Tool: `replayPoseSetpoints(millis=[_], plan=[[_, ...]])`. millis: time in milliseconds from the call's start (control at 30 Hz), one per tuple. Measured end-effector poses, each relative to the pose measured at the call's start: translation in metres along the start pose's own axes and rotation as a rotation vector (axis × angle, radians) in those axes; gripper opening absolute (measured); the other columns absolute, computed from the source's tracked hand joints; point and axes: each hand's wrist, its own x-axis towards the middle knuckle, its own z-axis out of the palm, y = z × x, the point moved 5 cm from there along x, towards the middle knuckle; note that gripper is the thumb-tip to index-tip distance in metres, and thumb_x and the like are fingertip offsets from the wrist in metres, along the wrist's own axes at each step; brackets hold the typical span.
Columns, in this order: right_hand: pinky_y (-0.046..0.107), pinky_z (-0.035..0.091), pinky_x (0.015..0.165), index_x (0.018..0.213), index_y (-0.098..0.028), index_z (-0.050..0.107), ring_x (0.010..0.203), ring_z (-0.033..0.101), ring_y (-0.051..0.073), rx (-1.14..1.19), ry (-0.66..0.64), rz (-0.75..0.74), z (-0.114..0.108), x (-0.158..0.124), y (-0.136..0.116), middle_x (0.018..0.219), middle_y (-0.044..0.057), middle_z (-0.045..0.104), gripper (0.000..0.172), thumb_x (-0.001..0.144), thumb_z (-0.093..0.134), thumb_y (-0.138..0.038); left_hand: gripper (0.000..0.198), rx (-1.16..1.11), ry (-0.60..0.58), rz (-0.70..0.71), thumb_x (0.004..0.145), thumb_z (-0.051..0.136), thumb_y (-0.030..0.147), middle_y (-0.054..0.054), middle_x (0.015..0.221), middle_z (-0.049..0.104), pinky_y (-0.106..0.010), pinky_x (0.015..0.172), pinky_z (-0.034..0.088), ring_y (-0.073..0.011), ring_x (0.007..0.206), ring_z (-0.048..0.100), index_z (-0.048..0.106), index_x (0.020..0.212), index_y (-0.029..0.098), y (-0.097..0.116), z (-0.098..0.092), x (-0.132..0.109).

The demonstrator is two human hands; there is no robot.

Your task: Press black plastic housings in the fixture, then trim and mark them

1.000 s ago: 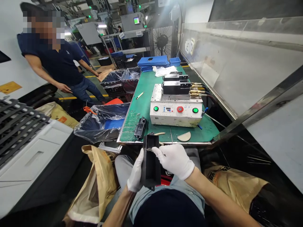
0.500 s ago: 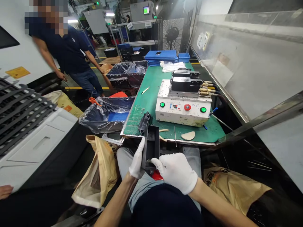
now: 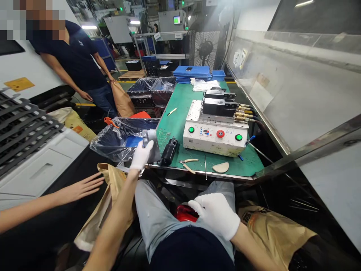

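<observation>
My left hand (image 3: 142,155), in a white glove, grips a black plastic housing (image 3: 153,146) at the table's left edge, beside a plastic-lined bin (image 3: 108,141). A second black plastic housing (image 3: 169,151) lies on the table just right of it. My right hand (image 3: 216,214), also gloved, is over my lap with its fingers curled; whatever it may hold is hidden. In front lie nippers with pale handles (image 3: 191,161), a thin metal rod (image 3: 205,167) and a beige half-round piece (image 3: 220,167).
A white machine (image 3: 216,137) with green and red buttons carries black housings on the green table (image 3: 176,122). A utility knife (image 3: 172,111) lies further back. At left, another person's bare hand (image 3: 86,186) reaches over a paper sack (image 3: 113,177). A co-worker (image 3: 81,56) stands behind holding another sack.
My left hand has carried the housing from above my lap to the bin's edge. My right hand has parted from it. Another person's arm has reached in from the left.
</observation>
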Motion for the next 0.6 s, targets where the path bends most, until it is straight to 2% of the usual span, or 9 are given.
replayPoseSetpoints(millis=[67,167,267,333,400,433,500,600], plan=[[0.028,0.025,0.058,0.067,-0.021,0.071,0.057,0.063,0.011,0.075,0.047,0.076,0.009,-0.004,0.008,0.064,-0.002,0.073,0.048,0.108,0.052,-0.037,0.054,0.2,-0.033,0.01,0.087,0.063,0.057,-0.02,0.127,0.069,-0.064,0.112,0.044,-0.0449,0.124,0.061,0.063,0.124,0.017,-0.004,0.005,0.043],[0.027,0.028,0.059,0.066,-0.021,0.07,0.056,0.06,0.011,0.151,0.113,0.139,0.02,-0.009,0.017,0.063,-0.002,0.071,0.055,0.11,0.044,-0.041,0.047,0.421,-0.13,0.058,0.083,0.067,0.055,-0.024,0.123,0.069,-0.065,0.106,0.046,-0.0503,0.12,0.062,0.067,0.11,0.016,-0.008,0.034,0.075],[0.027,0.028,0.059,0.067,-0.021,0.069,0.056,0.061,0.012,0.177,0.162,0.211,0.031,-0.019,0.033,0.063,-0.001,0.071,0.061,0.112,0.036,-0.046,0.056,0.543,-0.187,0.092,0.087,0.056,0.064,-0.026,0.126,0.067,-0.062,0.104,0.048,-0.0489,0.119,0.064,0.067,0.115,0.016,-0.012,0.065,0.079],[0.029,0.029,0.059,0.068,-0.022,0.07,0.056,0.062,0.013,0.192,0.175,0.269,0.04,-0.029,0.048,0.064,0.0,0.072,0.063,0.112,0.034,-0.047,0.072,0.585,-0.211,0.081,0.091,0.039,0.074,-0.028,0.128,0.066,-0.061,0.104,0.049,-0.0478,0.121,0.063,0.063,0.123,0.014,-0.015,0.078,0.077],[0.03,0.03,0.059,0.068,-0.022,0.07,0.056,0.063,0.014,0.199,0.18,0.32,0.052,-0.038,0.064,0.063,0.001,0.072,0.063,0.113,0.032,-0.047,0.091,0.609,-0.245,0.064,0.087,0.031,0.084,-0.03,0.131,0.064,-0.058,0.104,0.05,-0.0468,0.124,0.063,0.054,0.138,0.012,-0.017,0.088,0.074],[0.03,0.031,0.058,0.069,-0.023,0.07,0.055,0.063,0.015,0.198,0.178,0.34,0.058,-0.042,0.072,0.063,0.002,0.072,0.063,0.113,0.031,-0.046,0.101,0.62,-0.269,0.064,0.082,0.036,0.089,-0.031,0.135,0.061,-0.056,0.103,0.051,-0.0465,0.126,0.062,0.047,0.146,0.012,-0.017,0.093,0.073],[0.031,0.032,0.056,0.07,-0.024,0.072,0.055,0.065,0.016,0.181,0.168,0.358,0.071,-0.048,0.083,0.063,0.003,0.073,0.062,0.113,0.031,-0.043,0.121,0.654,-0.315,0.08,0.068,0.059,0.091,-0.034,0.141,0.055,-0.053,0.103,0.052,-0.048,0.129,0.059,0.034,0.155,0.011,-0.016,0.103,0.07],[0.031,0.035,0.053,0.073,-0.027,0.074,0.058,0.07,0.019,0.123,0.144,0.371,0.089,-0.05,0.096,0.065,0.004,0.075,0.056,0.11,0.035,-0.039,0.132,0.718,-0.347,0.104,0.055,0.083,0.069,-0.036,0.137,0.055,-0.053,0.099,0.053,-0.052,0.126,0.059,0.027,0.159,0.011,-0.014,0.112,0.071]])
